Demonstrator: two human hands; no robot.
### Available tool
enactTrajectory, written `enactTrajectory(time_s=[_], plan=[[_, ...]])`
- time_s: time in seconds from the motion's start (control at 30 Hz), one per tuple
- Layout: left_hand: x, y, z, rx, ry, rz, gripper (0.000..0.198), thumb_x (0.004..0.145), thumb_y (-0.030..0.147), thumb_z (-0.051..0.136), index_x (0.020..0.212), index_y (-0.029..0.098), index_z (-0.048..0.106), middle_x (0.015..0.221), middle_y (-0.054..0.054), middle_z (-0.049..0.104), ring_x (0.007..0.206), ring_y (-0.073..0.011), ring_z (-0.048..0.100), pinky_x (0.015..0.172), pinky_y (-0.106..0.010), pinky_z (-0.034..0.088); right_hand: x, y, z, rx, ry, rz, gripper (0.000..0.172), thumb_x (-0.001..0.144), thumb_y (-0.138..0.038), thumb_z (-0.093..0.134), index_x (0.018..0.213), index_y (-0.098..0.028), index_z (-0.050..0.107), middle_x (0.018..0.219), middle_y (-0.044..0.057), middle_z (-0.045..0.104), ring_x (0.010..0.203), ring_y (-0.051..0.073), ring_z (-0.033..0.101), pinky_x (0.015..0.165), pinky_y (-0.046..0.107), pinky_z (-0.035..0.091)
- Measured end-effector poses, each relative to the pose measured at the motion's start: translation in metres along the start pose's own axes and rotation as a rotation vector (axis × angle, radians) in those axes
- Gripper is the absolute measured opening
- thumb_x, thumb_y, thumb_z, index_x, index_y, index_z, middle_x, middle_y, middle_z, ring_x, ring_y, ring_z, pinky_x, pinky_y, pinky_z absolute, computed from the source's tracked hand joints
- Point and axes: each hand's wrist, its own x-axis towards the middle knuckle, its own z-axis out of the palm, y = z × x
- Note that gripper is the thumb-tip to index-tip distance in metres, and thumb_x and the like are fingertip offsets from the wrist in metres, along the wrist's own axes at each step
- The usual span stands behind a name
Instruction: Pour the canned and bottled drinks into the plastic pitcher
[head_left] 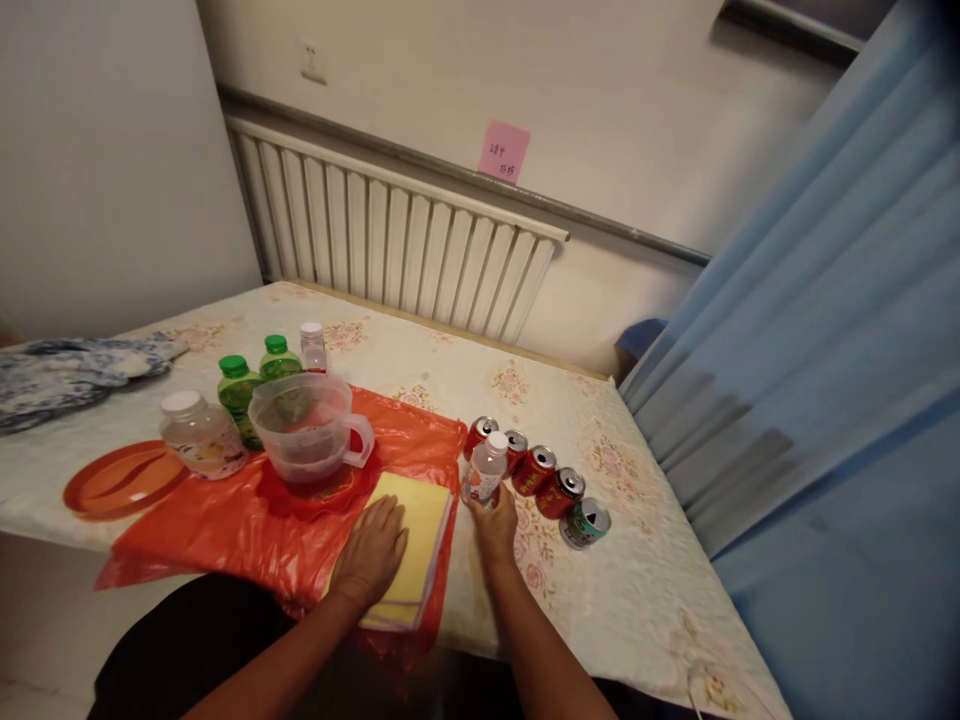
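My left hand [373,553] lies flat, fingers stretched out, on a stack of yellow paper [416,530]. Under the stack a red plastic bag [225,540] is spread over the table. With my right hand [496,522] I grip the lower part of a small clear bottle [487,468] with a white cap, which stands upright. Just behind it runs a row of several red cans [535,470], ending in a green can [586,523] at the right. Left of the paper sits a clear plastic measuring jug [304,430] on the red bag.
Green-capped bottles [238,390], a small white-capped bottle [313,347] and a wide clear jar [201,437] stand around the jug. An orange lid [124,480] lies at the left, near bunched patterned cloth [82,370]. A radiator [405,230] and a blue curtain [817,320] border the table.
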Motion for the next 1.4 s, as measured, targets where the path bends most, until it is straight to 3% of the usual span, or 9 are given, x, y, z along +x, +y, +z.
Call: enactTrajectory(time_s=[0.3, 1.4], plan=[[-0.002, 0.000, 0.000, -0.065, 0.027, -0.017, 0.033, 0.092, 0.029, 0.046, 0.118, 0.016, 0.061, 0.129, -0.016, 0.062, 0.124, -0.0304, 0.053, 0.106, -0.049, 0.042, 0.001, -0.004, 0.015, -0.053, -0.050, -0.004, 0.057, 0.078, -0.051, 0.064, 0.118, -0.012, 0.058, 0.109, 0.018, 0.065, 0.099, 0.028, 0.059, 0.088, 0.038, 0.045], [-0.005, -0.001, 0.005, -0.042, 0.050, -0.008, 0.032, 0.091, 0.025, 0.048, 0.118, 0.014, 0.061, 0.128, -0.016, 0.062, 0.124, -0.0295, 0.053, 0.107, -0.047, 0.040, 0.005, -0.014, 0.019, -0.221, -0.073, -0.084, 0.058, 0.079, -0.053, 0.066, 0.117, -0.009, 0.060, 0.107, 0.022, 0.067, 0.101, 0.034, 0.058, 0.085, 0.040, 0.042]])
